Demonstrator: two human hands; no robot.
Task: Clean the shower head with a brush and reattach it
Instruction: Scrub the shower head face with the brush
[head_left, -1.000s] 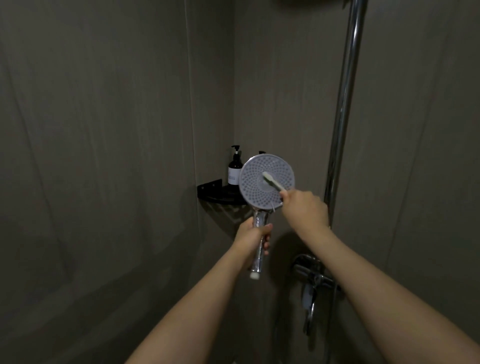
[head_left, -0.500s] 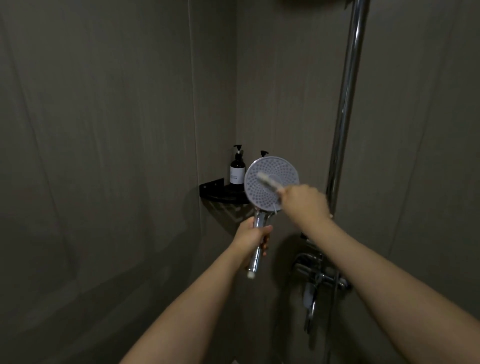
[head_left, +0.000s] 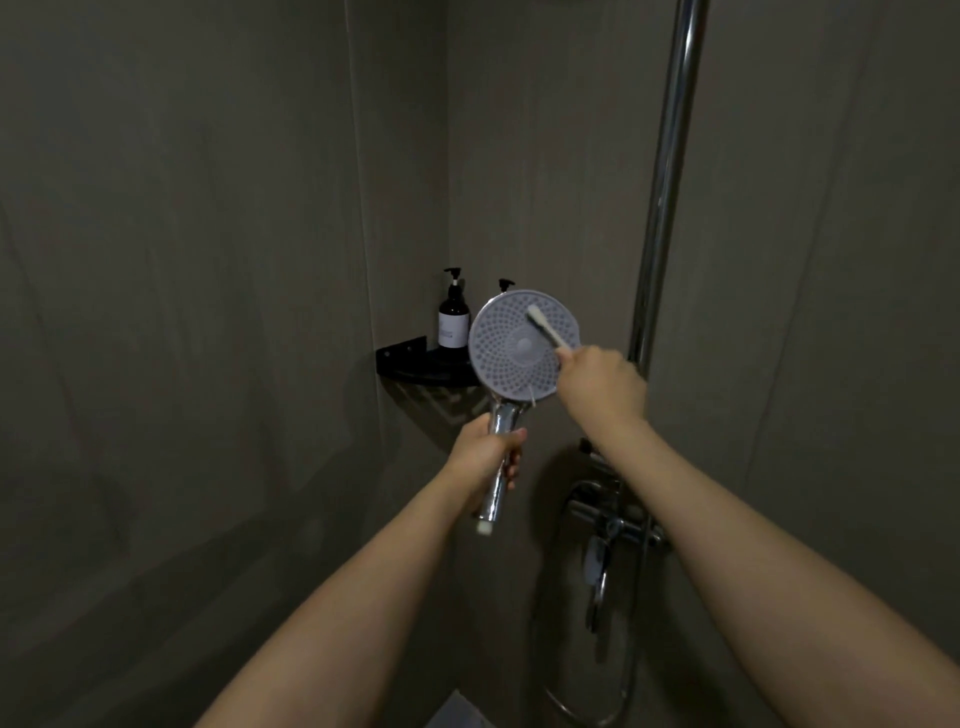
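Observation:
A round grey shower head (head_left: 511, 358) with a chrome handle faces me, detached from its hose. My left hand (head_left: 485, 457) grips the handle just below the disc, and the handle's open end sticks out beneath my fist. My right hand (head_left: 600, 387) holds a small white brush (head_left: 545, 330) whose bristle end rests on the upper right part of the nozzle face. Most of the brush handle is hidden inside my right fist.
A chrome riser pipe (head_left: 667, 171) runs up the wall on the right, with the mixer tap (head_left: 613, 519) and a hose loop below my right forearm. A black corner shelf (head_left: 410, 358) holds a dark pump bottle (head_left: 453, 317); a second pump top shows behind the shower head.
The brush tip has moved up the nozzle face, from near its middle toward the upper right. The shower head stays in my left hand at about the same place.

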